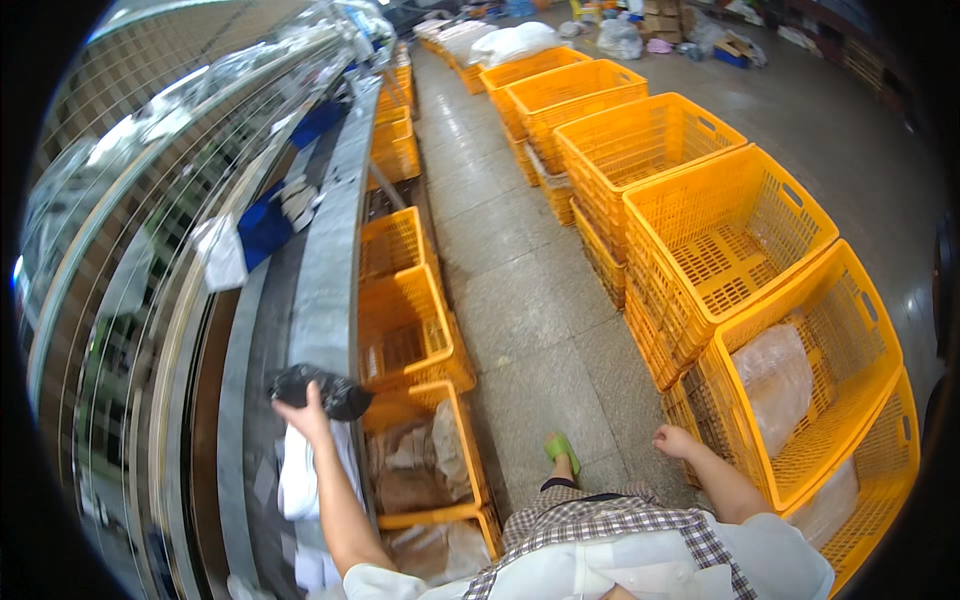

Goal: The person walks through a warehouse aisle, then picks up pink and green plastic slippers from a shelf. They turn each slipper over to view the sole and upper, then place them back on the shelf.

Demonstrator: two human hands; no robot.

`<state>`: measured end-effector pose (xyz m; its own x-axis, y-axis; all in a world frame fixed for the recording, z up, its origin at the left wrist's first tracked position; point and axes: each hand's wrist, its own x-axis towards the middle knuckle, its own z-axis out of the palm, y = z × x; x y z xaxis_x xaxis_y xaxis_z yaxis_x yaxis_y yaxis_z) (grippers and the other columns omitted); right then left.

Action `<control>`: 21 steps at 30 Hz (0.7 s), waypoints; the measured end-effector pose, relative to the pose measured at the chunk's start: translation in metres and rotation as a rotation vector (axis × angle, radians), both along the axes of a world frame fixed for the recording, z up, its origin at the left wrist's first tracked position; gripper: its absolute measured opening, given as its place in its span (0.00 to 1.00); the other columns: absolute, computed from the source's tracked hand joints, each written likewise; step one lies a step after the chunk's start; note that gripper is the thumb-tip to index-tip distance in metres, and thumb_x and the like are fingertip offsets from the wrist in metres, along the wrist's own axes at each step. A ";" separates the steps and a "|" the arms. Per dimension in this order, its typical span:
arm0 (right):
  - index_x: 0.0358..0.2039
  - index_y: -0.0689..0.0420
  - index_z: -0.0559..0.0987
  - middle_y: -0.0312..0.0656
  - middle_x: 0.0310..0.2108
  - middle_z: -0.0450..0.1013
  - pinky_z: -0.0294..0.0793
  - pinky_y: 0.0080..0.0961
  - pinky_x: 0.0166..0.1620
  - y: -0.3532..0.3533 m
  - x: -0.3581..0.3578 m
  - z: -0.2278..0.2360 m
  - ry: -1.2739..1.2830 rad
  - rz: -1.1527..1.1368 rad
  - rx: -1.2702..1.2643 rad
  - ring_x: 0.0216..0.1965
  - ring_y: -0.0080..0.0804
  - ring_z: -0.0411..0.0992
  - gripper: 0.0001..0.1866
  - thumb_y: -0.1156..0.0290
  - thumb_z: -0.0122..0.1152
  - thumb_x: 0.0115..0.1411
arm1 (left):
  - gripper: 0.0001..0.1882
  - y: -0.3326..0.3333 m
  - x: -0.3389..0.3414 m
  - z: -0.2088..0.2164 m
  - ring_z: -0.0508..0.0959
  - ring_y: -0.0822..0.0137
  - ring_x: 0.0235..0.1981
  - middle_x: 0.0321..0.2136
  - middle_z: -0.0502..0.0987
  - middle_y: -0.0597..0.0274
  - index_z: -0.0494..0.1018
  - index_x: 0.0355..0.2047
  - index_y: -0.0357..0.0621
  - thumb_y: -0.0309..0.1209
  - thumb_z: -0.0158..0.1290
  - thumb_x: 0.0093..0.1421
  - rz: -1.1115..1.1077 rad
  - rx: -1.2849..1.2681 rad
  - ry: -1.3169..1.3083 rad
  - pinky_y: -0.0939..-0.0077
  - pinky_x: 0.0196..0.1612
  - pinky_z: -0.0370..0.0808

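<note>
My left hand (306,412) reaches out over the metal ledge on the left. Its fingers grip a shiny black plastic-wrapped bundle (340,394), with the thumb lying on top. White cloth-like pieces (300,475) lie on the ledge just below that hand. My right hand (677,441) hangs at my side with its fingers curled in, and I see nothing in it. Beside it stands a yellow plastic crate (735,430) with a clear plastic bag (775,385) inside.
A grey metal ledge (325,260) runs along a wire-mesh rack. Under its edge stand yellow crates (405,330), the nearest holding brownish packages (405,470). More stacked yellow crates (735,235) line the right side. A tiled aisle (520,310) runs between the rows. Blue boxes (264,222) sit farther along.
</note>
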<state>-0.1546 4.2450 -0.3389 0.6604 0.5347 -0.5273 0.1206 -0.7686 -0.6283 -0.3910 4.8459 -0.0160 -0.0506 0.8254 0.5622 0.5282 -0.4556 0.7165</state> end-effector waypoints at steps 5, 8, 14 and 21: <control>0.35 0.58 0.78 0.48 0.34 0.76 0.73 0.34 0.40 0.089 0.095 -0.009 -0.049 -0.119 -0.064 0.36 0.40 0.75 0.15 0.62 0.59 0.50 | 0.47 0.144 0.046 -0.014 0.67 0.45 0.53 0.54 0.63 0.35 0.54 0.57 0.27 0.45 0.63 0.47 0.199 0.093 0.093 0.63 0.57 0.62; 0.32 0.59 0.79 0.50 0.32 0.76 0.74 0.35 0.37 0.120 0.147 -0.016 0.088 0.051 -0.293 0.34 0.41 0.75 0.17 0.59 0.54 0.50 | 0.46 0.209 0.064 -0.038 0.67 0.47 0.53 0.54 0.63 0.38 0.55 0.57 0.29 0.46 0.63 0.47 0.257 0.051 0.141 0.62 0.56 0.63; 0.27 0.58 0.80 0.48 0.29 0.77 0.74 0.37 0.35 0.188 0.226 -0.055 0.011 -0.003 -0.292 0.31 0.43 0.75 0.16 0.59 0.54 0.48 | 0.29 0.250 0.098 -0.056 0.73 0.47 0.44 0.43 0.72 0.41 0.67 0.47 0.33 0.41 0.59 0.52 0.302 0.314 0.223 0.64 0.45 0.71; 0.30 0.57 0.81 0.47 0.31 0.77 0.74 0.38 0.36 0.291 0.385 -0.214 0.188 0.668 -0.407 0.33 0.42 0.75 0.16 0.59 0.56 0.46 | 0.16 0.227 0.217 -0.055 0.74 0.60 0.33 0.35 0.73 0.42 0.68 0.40 0.34 0.29 0.57 0.54 0.273 0.352 0.223 0.67 0.38 0.72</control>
